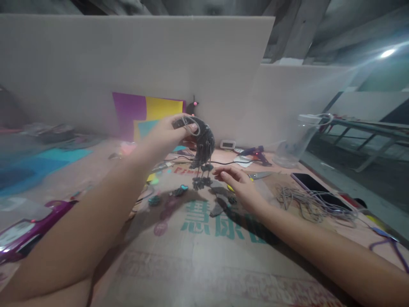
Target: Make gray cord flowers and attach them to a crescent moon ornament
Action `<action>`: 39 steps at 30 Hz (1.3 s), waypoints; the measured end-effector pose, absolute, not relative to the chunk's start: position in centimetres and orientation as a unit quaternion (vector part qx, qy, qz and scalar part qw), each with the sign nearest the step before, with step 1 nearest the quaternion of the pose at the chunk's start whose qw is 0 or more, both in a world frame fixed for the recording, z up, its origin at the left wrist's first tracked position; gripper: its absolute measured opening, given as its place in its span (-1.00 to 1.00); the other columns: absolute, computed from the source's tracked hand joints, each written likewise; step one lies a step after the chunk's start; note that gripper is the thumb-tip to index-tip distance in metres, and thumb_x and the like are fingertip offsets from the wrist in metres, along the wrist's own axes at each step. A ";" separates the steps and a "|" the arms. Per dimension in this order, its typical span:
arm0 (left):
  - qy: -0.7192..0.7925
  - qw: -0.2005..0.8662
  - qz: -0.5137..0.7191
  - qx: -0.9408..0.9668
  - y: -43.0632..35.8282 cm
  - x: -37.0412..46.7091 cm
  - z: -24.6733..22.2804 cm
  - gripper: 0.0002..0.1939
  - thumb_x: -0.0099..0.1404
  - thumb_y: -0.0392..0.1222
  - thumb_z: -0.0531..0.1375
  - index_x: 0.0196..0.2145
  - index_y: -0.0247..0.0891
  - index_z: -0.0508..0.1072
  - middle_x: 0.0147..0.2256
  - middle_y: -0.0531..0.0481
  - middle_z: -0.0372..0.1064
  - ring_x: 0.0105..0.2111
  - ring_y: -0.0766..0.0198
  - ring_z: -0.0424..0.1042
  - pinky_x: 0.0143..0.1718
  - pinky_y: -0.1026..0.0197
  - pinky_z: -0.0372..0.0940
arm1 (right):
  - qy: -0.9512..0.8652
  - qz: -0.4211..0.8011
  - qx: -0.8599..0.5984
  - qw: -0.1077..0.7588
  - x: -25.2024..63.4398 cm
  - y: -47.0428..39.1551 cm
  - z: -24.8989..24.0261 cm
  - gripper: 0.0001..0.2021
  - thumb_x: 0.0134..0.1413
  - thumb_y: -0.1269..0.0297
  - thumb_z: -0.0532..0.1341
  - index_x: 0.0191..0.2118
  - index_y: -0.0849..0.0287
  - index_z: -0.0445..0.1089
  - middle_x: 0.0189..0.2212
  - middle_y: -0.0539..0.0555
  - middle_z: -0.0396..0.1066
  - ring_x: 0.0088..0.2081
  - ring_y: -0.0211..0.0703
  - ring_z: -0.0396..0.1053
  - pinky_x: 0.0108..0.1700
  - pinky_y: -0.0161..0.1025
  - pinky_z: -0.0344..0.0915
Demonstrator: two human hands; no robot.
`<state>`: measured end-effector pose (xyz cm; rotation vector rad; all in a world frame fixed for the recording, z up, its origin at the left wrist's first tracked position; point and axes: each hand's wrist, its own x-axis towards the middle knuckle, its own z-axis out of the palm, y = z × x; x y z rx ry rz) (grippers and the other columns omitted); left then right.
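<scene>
Currently dangling a dark crescent ornament (202,143) with hanging strands (198,172) over the bench (153,273), pinched near its upper end in the closed grip of the left hand (179,127); hovering just beside the strands with the right hand (239,183), loosely curled around nothing, near scissors (259,175) and left of a tangled cord (303,199) and phone (308,182).

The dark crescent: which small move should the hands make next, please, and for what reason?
Probably the right hand should steady the small pieces below the crescent. The left hand holds the crescent up by its upper end, the pieces hang on thin strings, and the right hand is close beside them, with nothing visible in its grasp.
</scene>
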<state>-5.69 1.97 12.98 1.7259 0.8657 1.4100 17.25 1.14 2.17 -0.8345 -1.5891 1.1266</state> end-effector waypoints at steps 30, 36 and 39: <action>0.346 0.390 0.528 0.671 2.6 -5.4 12.0 -0.78 0.20 -0.09 0.32 -0.27 -0.29 0.51 -0.27 -0.12 0.54 -0.31 0.18 0.53 -0.24 0.15 0.46 | -0.587 0.707 -0.274 0.283 16.5 0.0 0.7 -0.45 0.06 -0.24 0.27 -0.07 0.16 0.50 -0.13 0.19 0.57 -0.17 -0.14 0.54 0.00 -0.18 0.40; 0.344 0.393 0.539 0.660 3.2 -5.6 11.6 -0.79 0.17 -0.12 0.33 -0.28 -0.29 0.50 -0.31 -0.11 0.53 -0.36 0.20 0.52 -0.26 0.13 0.48 | -0.540 0.727 -0.298 0.301 16.5 0.0 0.7 -0.57 0.01 -0.03 0.40 -0.08 0.13 0.49 -0.26 0.08 0.53 -0.27 -0.24 0.50 -0.10 -0.24 0.43; 0.345 0.388 0.538 0.664 3.3 -5.8 11.7 -0.79 0.19 -0.13 0.31 -0.26 -0.29 0.50 -0.30 -0.12 0.52 -0.35 0.18 0.53 -0.25 0.12 0.48 | -0.579 0.694 -0.308 0.295 16.4 -0.2 0.8 -0.63 -0.05 0.17 0.45 -0.09 0.14 0.50 -0.22 0.07 0.52 -0.22 -0.23 0.49 -0.10 -0.24 0.42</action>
